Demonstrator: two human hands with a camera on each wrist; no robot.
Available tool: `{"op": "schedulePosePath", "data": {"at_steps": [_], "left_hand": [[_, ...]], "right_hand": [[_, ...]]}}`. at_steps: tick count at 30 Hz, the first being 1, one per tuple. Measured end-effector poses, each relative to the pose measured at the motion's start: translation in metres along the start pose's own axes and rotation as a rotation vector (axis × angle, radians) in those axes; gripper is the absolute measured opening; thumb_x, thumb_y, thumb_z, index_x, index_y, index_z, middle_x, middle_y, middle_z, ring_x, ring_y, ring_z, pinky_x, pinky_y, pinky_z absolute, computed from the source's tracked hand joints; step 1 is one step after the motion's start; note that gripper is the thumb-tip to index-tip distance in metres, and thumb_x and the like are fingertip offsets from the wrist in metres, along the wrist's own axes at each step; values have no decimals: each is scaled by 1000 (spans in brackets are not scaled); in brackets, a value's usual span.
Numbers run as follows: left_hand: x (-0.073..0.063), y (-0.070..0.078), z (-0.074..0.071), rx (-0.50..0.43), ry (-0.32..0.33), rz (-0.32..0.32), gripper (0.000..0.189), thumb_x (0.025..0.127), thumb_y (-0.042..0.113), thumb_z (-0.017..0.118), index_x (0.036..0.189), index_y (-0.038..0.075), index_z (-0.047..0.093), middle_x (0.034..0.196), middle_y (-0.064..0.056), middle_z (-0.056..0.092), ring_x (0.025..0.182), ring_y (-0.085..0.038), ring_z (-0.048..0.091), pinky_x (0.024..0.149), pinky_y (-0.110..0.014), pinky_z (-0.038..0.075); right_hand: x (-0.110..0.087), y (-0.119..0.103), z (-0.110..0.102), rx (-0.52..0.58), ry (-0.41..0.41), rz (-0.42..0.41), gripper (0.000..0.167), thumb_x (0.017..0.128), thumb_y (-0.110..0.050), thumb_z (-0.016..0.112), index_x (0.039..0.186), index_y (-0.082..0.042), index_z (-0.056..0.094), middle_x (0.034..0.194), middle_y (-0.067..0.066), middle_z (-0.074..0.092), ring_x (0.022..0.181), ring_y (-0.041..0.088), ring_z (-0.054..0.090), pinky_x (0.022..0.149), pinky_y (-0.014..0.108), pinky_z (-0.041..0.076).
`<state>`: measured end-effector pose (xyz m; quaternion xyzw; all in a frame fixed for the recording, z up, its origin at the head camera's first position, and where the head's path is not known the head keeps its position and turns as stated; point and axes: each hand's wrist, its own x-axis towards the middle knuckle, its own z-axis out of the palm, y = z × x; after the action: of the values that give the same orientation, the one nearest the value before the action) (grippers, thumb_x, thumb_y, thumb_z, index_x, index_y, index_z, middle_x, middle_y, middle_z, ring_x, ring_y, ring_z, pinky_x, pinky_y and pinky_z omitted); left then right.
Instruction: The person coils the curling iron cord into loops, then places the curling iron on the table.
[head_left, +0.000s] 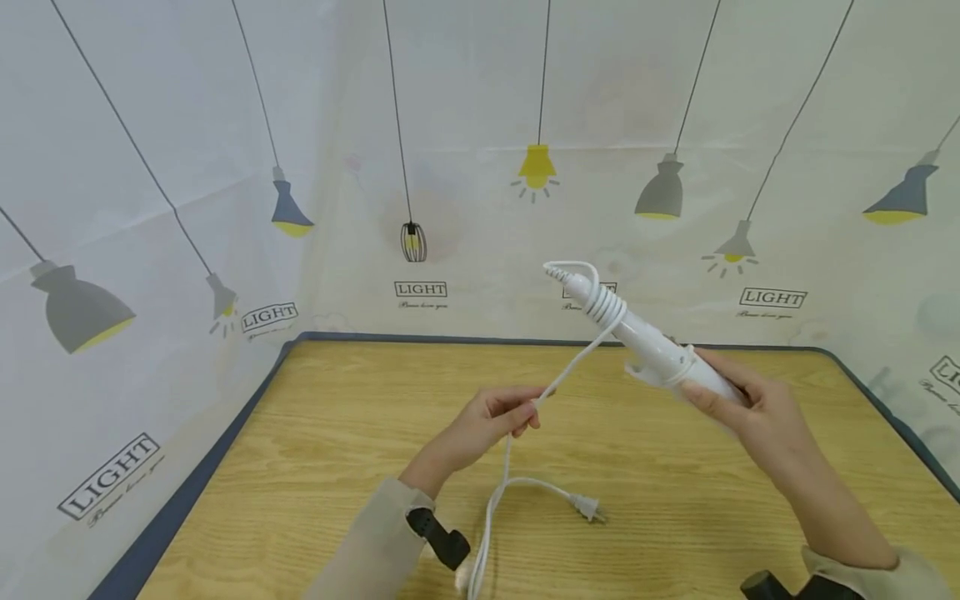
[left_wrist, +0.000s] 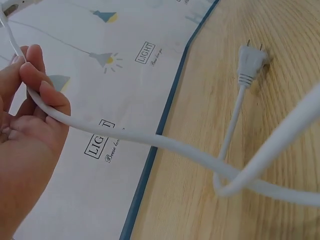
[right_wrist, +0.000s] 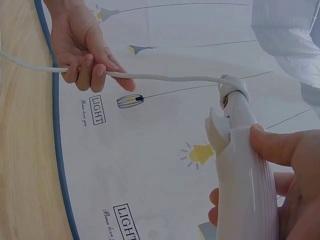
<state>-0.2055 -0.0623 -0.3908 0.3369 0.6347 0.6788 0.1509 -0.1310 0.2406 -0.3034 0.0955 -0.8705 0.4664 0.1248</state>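
A white curling iron (head_left: 651, 343) is held up over the table, tilted, its cord end toward the upper left. My right hand (head_left: 772, 433) grips it by the lower right end, thumb along the near side. Several turns of the white cord (head_left: 573, 363) wrap the narrow part near the cord end. From there the cord runs down to my left hand (head_left: 480, 429), which pinches it between thumb and fingers. In the right wrist view the lever (right_wrist: 216, 132) sticks out from the iron's side. Below the left hand, the loose cord hangs in a loop with the two-pin plug (head_left: 585, 505).
The wooden table (head_left: 360, 367) has a dark blue border along its edges. Pale sheets (head_left: 480, 75) printed with hanging lamps stand around its back and sides. Dark wrist cameras (head_left: 438, 537) are strapped over both sleeves.
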Motion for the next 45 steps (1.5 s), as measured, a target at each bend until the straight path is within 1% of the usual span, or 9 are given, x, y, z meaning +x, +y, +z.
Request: {"op": "schedulePosePath", "data": {"at_steps": [3,6,10,16,20,23,30,38,45], "left_hand": [[4,-5,-6,57,73,-47,35,96,20,49,118,-5,58,83,-6,59,67,-12,43,65,-26,38],[10,-10,-13,102,160,-80,34,95,23,52,107,-7,63,77,2,58,65,-12,44,63,-27,39],[18,-12,-19,112,217,-106,31,94,20,54,101,-9,64,73,2,58,60,-10,44,59,-25,39],[26,-9,-21,141,265,-149,24,93,12,55,95,-11,62,68,2,56,56,-8,41,55,-23,35],[29,-5,-21,160,259,-114,16,89,1,56,92,-14,61,76,-2,63,67,-10,55,62,-23,45],[30,-2,-24,150,219,-99,17,89,3,59,95,-13,63,81,-3,66,75,-16,59,65,-24,48],[25,14,-29,302,131,-135,19,88,16,63,90,-1,68,75,0,62,67,-13,56,59,-25,44],[18,31,-33,359,47,-126,14,86,14,66,88,1,70,71,-2,61,61,-11,50,53,-24,38],[12,45,-33,359,41,-167,15,83,16,69,88,2,71,71,-3,63,61,-14,54,56,-26,43]], "right_hand": [[-2,-2,3,4,2,-46,45,88,-11,63,131,-7,52,110,-25,51,84,2,51,62,20,45],[-4,-5,7,5,-27,-89,44,86,-6,63,129,-3,52,115,-10,57,84,3,52,62,21,45],[-7,-9,12,11,-97,-124,43,87,-6,62,128,1,51,120,12,56,85,5,53,62,24,47],[-10,-6,16,96,-214,-214,42,86,0,61,127,-3,54,114,-20,55,82,10,55,60,27,49],[-10,-3,18,154,-339,-299,44,84,4,61,126,-5,55,111,-12,58,80,12,53,60,28,48],[-11,-1,19,134,-402,-342,44,83,3,63,126,-8,56,107,-4,60,79,13,51,59,28,47],[-12,5,17,-8,-521,-353,42,82,-13,68,124,-15,59,92,-7,57,72,9,49,55,25,44],[-12,17,21,-128,-567,-394,41,81,-27,70,119,-15,62,88,-13,55,71,3,48,56,22,41],[-10,23,20,-206,-598,-284,47,82,-34,68,120,-8,61,85,-11,54,70,3,46,56,23,40]]}}
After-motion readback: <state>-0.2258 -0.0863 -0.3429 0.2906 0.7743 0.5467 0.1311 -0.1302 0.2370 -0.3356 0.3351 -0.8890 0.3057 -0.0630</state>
